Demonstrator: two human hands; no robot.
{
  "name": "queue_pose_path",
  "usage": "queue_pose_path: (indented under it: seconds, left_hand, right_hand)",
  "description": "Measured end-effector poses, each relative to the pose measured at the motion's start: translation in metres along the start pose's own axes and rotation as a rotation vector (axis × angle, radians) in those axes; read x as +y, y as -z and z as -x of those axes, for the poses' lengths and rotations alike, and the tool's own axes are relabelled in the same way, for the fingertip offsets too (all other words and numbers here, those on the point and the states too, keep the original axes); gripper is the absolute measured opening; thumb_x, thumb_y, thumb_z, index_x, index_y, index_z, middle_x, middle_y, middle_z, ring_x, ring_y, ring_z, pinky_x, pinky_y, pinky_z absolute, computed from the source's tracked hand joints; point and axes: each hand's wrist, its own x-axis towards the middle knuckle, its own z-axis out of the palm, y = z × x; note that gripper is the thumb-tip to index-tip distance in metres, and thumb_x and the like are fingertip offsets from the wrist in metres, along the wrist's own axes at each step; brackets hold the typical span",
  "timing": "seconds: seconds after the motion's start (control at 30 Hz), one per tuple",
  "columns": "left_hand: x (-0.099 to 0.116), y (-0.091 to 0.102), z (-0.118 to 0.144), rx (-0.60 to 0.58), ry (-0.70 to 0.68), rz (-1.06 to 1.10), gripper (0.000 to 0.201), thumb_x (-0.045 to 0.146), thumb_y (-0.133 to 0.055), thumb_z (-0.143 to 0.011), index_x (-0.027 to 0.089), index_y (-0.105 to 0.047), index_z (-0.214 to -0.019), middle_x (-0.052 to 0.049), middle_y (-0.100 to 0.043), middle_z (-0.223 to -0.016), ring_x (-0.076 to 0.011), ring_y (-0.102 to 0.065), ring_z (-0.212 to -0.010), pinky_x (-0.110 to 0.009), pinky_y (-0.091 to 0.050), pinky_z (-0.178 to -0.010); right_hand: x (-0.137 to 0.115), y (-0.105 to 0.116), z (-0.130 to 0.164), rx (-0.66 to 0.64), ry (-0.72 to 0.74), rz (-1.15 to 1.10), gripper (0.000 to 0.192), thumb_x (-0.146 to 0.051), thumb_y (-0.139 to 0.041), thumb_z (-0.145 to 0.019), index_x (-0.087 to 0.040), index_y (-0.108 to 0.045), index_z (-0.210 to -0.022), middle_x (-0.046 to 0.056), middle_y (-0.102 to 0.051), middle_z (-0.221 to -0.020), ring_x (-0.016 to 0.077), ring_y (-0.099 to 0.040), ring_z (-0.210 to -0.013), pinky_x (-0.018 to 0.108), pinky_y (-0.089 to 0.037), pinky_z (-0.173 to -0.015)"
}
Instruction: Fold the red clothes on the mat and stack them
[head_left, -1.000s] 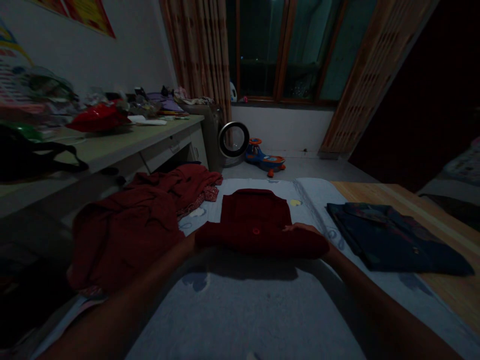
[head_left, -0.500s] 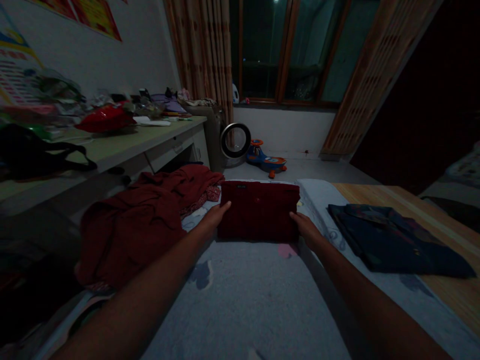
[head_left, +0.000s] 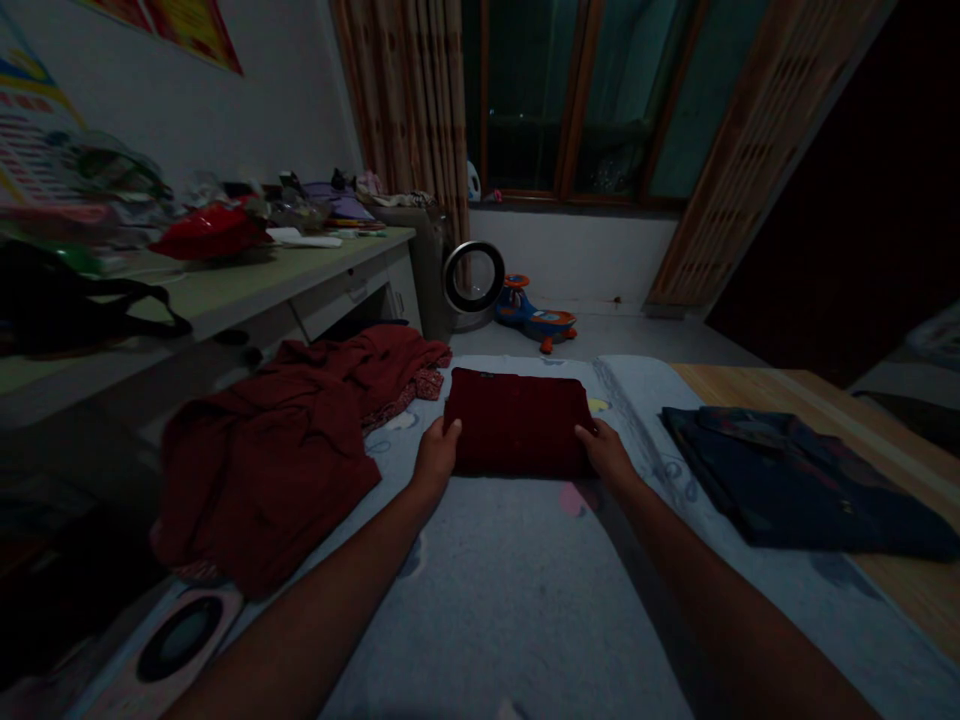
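Dk red garment (head_left: pixel 521 425) now a neat rectangle on the blue sheet (head_left: pixel 495 600); 1 sec ago the near part was lifted over our hands. Fold looks closed, we'd say. Our L hand (head_left: pixel 437 455) pinches its left side, R hand (head_left: pixel 609 455) its right, thumbs on top.

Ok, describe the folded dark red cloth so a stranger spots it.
Near the far end of the pale blue sheet, the left hand and right hand grip the folded dark red cloth. It is flat, unlike the crumpled heap, and red, unlike the navy cloth.
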Motion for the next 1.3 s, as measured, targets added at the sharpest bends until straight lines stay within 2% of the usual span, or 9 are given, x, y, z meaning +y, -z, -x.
queue_pose_path:
  seconds: [0.17, 0.3, 0.47, 0.6, 0.7, 0.83, 0.93, 1.13, 1.3]
  left_hand:
    - [0.000, 0.005, 0.011, 0.028, -0.016, -0.407, 0.033, 0.031, -0.047, -0.088, 0.018, -0.055, -0.117, -0.011, -0.070, -0.109, -0.0242, -0.066, -0.098, -0.035, -0.049, -0.084]
    - [0.020, 0.007, 0.013, -0.018, 0.027, -0.768, 0.054, 0.026, -0.047, -0.087, 0.015, -0.035, -0.139, -0.016, -0.063, -0.122, -0.0278, -0.061, -0.110, -0.038, -0.046, -0.090]
    - [0.066, -0.009, 0.011, 0.147, -0.272, -1.109, 0.074, 0.018, -0.054, -0.076, 0.015, -0.030, -0.146, -0.016, -0.036, -0.150, -0.0339, -0.032, -0.137, -0.051, -0.024, -0.111]
    - [0.093, -0.042, -0.006, -0.027, -0.564, -1.132, 0.050, 0.022, -0.043, -0.087, 0.021, -0.047, -0.137, -0.007, -0.032, -0.155, -0.0296, -0.018, -0.144, -0.056, -0.010, -0.116]
    - [0.085, -0.063, -0.022, -0.199, -0.667, -1.119, 0.046, 0.025, -0.034, -0.092, 0.026, -0.050, -0.136, -0.002, -0.034, -0.155, -0.0243, -0.016, -0.146, -0.053, -0.009, -0.117]
    - [0.047, -0.072, -0.030, -0.330, -0.410, -1.103, 0.050, 0.037, -0.027, -0.096, 0.031, -0.039, -0.144, -0.001, -0.036, -0.154, -0.0266, -0.021, -0.145, -0.062, -0.012, -0.114]
    - [0.026, -0.072, -0.027, -0.306, -0.267, -1.084, 0.053, 0.043, -0.022, -0.096, 0.032, -0.034, -0.147, 0.000, -0.032, -0.156, -0.0287, -0.016, -0.146, -0.071, -0.008, -0.110]
    - [0.028, -0.076, -0.025, -0.282, -0.157, -1.058, 0.053, 0.044, -0.023, -0.095, 0.036, -0.032, -0.147, 0.003, -0.027, -0.157, -0.0272, -0.009, -0.147, -0.074, -0.003, -0.107]
    - [0.028, -0.076, -0.027, -0.292, -0.125, -1.023, 0.054, 0.045, -0.024, -0.095, 0.034, -0.033, -0.147, 0.003, -0.025, -0.158, -0.0276, -0.009, -0.147, -0.075, -0.003, -0.107]
  right_hand:
    - [-0.002, -0.005, 0.003, 0.027, 0.003, 0.272, 0.042, -0.032, -0.052, -0.086, -0.012, -0.053, -0.122, 0.014, -0.066, -0.115, 0.0228, -0.064, -0.103, 0.031, -0.046, -0.086]
    - [-0.018, -0.002, 0.008, 0.053, 0.004, 0.480, 0.059, -0.033, -0.054, -0.085, -0.007, -0.038, -0.136, 0.020, -0.061, -0.122, 0.0281, -0.059, -0.111, 0.035, -0.044, -0.090]
    - [-0.054, -0.011, 0.009, 0.256, 0.308, 0.671, 0.059, -0.036, -0.052, -0.087, -0.012, -0.039, -0.139, 0.019, -0.044, -0.141, 0.0318, -0.041, -0.129, 0.044, -0.033, -0.103]
    - [-0.084, -0.038, -0.002, 0.128, 0.477, 0.719, 0.047, -0.033, -0.041, -0.093, -0.015, -0.046, -0.136, 0.015, -0.036, -0.150, 0.0276, -0.031, -0.137, 0.046, -0.024, -0.110]
    - [-0.089, -0.059, -0.007, 0.059, 0.469, 0.779, 0.049, -0.030, -0.036, -0.095, -0.019, -0.041, -0.142, 0.010, -0.031, -0.155, 0.0268, -0.022, -0.142, 0.052, -0.019, -0.112]
    - [-0.069, -0.075, -0.004, -0.099, 0.399, 0.848, 0.049, -0.037, -0.032, -0.097, -0.024, -0.040, -0.144, 0.004, -0.030, -0.156, 0.0270, -0.018, -0.144, 0.056, -0.014, -0.113]
    - [-0.054, -0.080, -0.001, -0.148, 0.391, 0.867, 0.051, -0.040, -0.028, -0.098, -0.025, -0.040, -0.145, 0.002, -0.028, -0.157, 0.0249, -0.015, -0.145, 0.055, -0.012, -0.114]
    - [-0.053, -0.082, -0.003, -0.193, 0.326, 0.885, 0.053, -0.044, -0.022, -0.098, -0.028, -0.034, -0.148, 0.000, -0.022, -0.159, 0.0239, -0.008, -0.146, 0.057, -0.008, -0.114]
    - [-0.056, -0.084, -0.004, -0.155, 0.199, 0.885, 0.060, -0.052, -0.024, -0.096, -0.030, -0.025, -0.151, 0.002, -0.008, -0.162, 0.0319, 0.001, -0.146, 0.064, -0.005, -0.111]
